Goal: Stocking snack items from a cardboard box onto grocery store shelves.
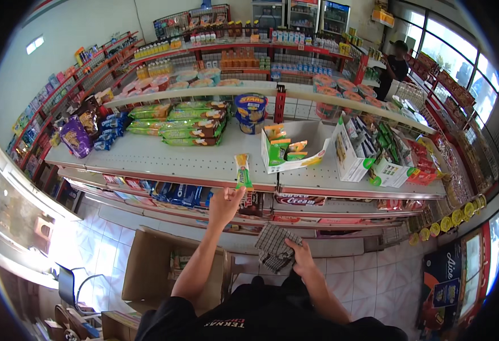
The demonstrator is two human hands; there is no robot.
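My left hand [228,201] grips the lower end of a Fitbar snack bar [242,170] in a green and yellow wrapper, held at the front edge of the shelf [181,164]. Lower down, in front of the rack, a checked cloth [276,248] is bunched in my right hand [302,257]. To the right of the bar stands an open white display box [299,166] with several similar green and orange bars [280,147] inside. Green packs of biscuits [196,123] are stacked behind and left of the bar, and blue Stars tubs [250,113] stand one on another.
An open cardboard box [143,268] sits on the floor at my left, near a chair [68,283]. More open boxes of sachets [388,143] line the shelf's right end. Purple packs [76,137] lie at its left end. A person [396,64] stands at the far right.
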